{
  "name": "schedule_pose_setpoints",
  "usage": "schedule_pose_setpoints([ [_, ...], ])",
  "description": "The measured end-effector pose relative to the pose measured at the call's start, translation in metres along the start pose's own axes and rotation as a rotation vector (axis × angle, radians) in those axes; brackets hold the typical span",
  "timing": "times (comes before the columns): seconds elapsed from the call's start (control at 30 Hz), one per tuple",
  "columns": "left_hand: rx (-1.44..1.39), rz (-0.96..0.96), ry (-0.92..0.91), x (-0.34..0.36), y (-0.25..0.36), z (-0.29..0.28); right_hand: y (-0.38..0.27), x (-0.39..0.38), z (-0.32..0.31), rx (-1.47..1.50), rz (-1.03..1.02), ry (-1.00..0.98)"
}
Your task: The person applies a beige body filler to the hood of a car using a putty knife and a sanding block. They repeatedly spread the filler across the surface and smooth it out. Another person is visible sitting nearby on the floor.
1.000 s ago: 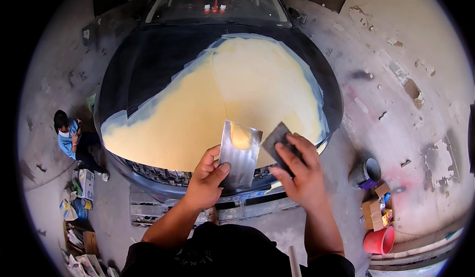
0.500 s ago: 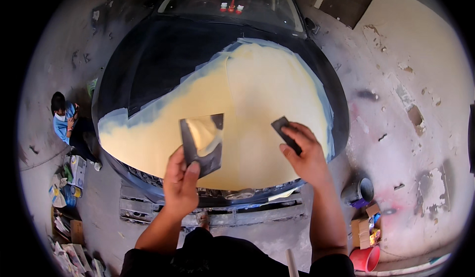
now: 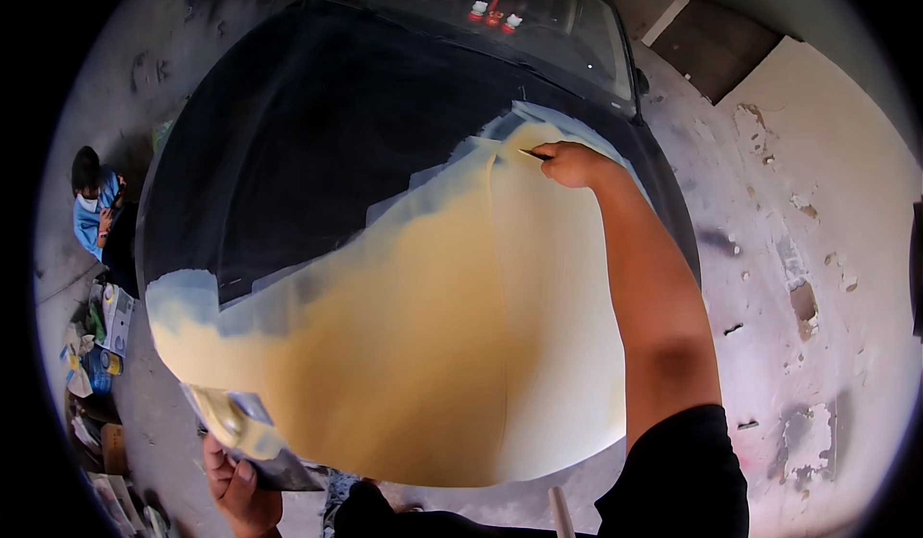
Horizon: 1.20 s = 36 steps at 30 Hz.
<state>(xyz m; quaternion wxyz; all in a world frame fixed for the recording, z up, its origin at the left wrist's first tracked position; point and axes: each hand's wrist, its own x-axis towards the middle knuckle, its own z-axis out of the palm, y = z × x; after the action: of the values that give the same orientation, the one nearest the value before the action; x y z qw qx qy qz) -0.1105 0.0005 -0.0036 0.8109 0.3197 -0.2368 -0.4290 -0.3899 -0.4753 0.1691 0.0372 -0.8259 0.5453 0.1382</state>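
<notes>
A dark car hood [image 3: 317, 144] fills the middle, its front and right part coated with pale yellow body filler [image 3: 413, 326] that fades to a bluish-grey edge. My right hand [image 3: 577, 165] reaches across to the far right of this coating, closed on a thin dark spreader [image 3: 532, 154]. The spreader's edge is at the coated surface; contact is hard to tell. Low on the left, my left hand [image 3: 242, 495] grips a flat dark mixing board [image 3: 281, 469], thumb on top. Yellow filler [image 3: 223, 416] lies on the board, which is blurred and overlaps the hood's front left edge.
Beyond the hood is the windshield [image 3: 423, 4], with red and white ornaments behind it. A person in a blue top [image 3: 91, 213] sits at the left. Cartons [image 3: 117, 319] and containers stand below them. A dark panel [image 3: 710, 43] lies at the upper right.
My right hand has moved the spreader forward to the far part of the coating. My left hand and board have dropped down and left. The view has shifted closer over the hood.
</notes>
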Motion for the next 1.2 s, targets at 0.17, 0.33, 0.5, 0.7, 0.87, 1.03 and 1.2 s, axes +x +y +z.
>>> schedule_pose_setpoints([
  [0.17, 0.043, 0.04, 0.097, 0.011, 0.012, -0.033, -0.022, 0.078, -0.014, -0.081, -0.015, -0.016],
  [0.33, 0.04, 0.063, 0.179, 0.018, 0.007, -0.047, -0.031, 0.117, -0.019, -0.139, -0.007, -0.063],
  [0.5, 0.049, 0.056, 0.16, 0.021, 0.01, -0.048, -0.043, 0.115, -0.025, -0.152, -0.029, -0.082],
  [0.7, 0.025, 0.063, 0.121, 0.014, 0.006, -0.046, -0.05, 0.097, -0.022, -0.144, -0.081, -0.087],
  [0.87, 0.0, 0.052, 0.122, 0.003, 0.0, -0.051, -0.055, 0.072, -0.014, -0.11, -0.079, -0.12],
  [1.03, -0.017, 0.03, 0.11, -0.008, -0.004, -0.043, -0.055, 0.044, -0.009, -0.073, -0.065, -0.116],
  [1.2, -0.034, 0.012, 0.085, -0.023, -0.008, -0.035, -0.058, 0.021, 0.002, -0.053, -0.057, -0.143],
])
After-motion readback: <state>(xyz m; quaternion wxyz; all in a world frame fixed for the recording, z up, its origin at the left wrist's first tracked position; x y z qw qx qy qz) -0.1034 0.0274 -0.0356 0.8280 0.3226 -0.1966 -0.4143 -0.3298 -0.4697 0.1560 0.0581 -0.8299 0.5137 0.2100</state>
